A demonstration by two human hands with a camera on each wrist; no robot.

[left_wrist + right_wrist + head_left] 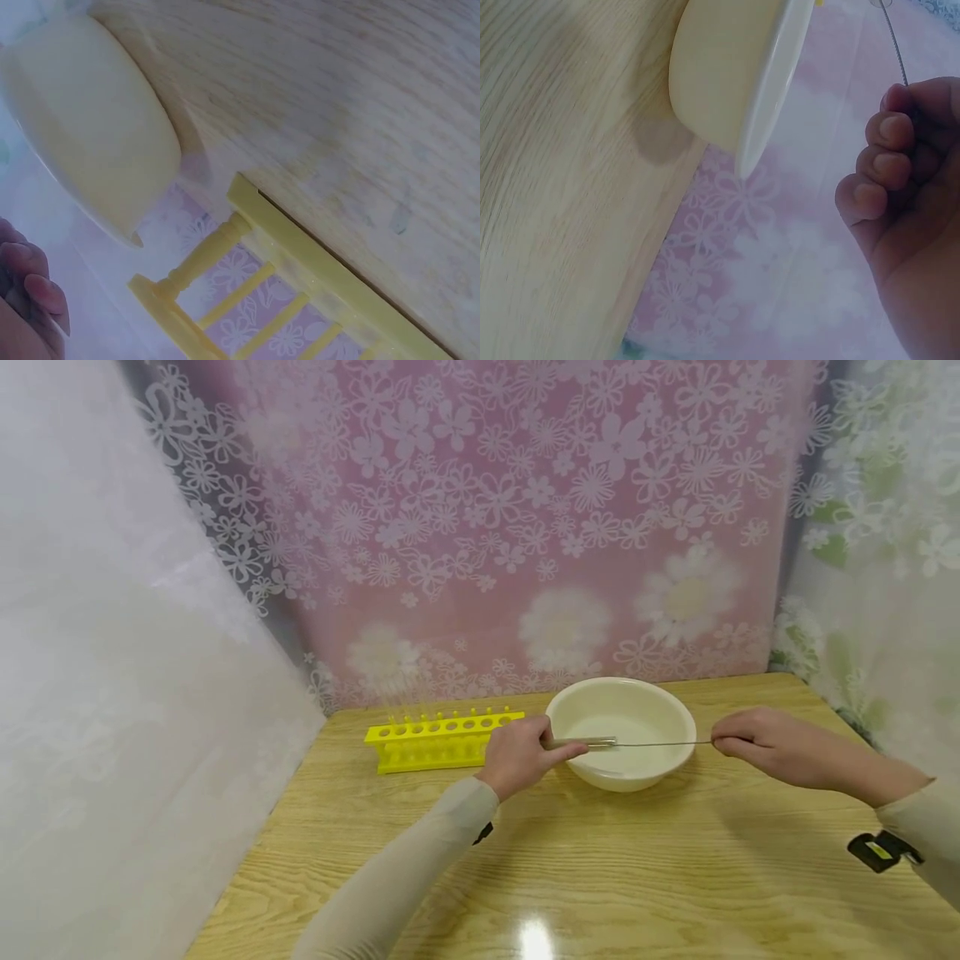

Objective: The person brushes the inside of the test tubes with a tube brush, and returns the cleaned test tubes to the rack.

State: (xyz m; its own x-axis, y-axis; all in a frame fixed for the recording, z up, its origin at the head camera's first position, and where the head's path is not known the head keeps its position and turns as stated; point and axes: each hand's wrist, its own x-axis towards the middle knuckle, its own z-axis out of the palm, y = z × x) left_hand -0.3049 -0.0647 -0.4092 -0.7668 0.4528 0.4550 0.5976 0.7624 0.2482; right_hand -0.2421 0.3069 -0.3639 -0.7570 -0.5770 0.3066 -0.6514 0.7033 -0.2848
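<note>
My left hand (pixel 521 753) grips a clear glass test tube (pixel 602 742), its mouth facing right over the basin. The twisted wire handle of a test tube brush (pixel 660 744) runs into that mouth; its bristles cannot be made out. At the wire's other end my right hand (pixel 780 752) pinches it between thumb and forefinger, the other fingers curled, as the right wrist view shows. Beneath the tube and wire stands a cream plastic basin (pixel 628 781). Only the fingers of the left hand (pixel 34 296) appear in the left wrist view.
A yellow test tube rack (pixel 427 767) stands left of the basin, partly behind my left hand. Several clear tubes (pixel 405 693) stand upright at its left end. The wooden table (pixel 600 877) meets a flowered curtain (pixel 480 527) at the back.
</note>
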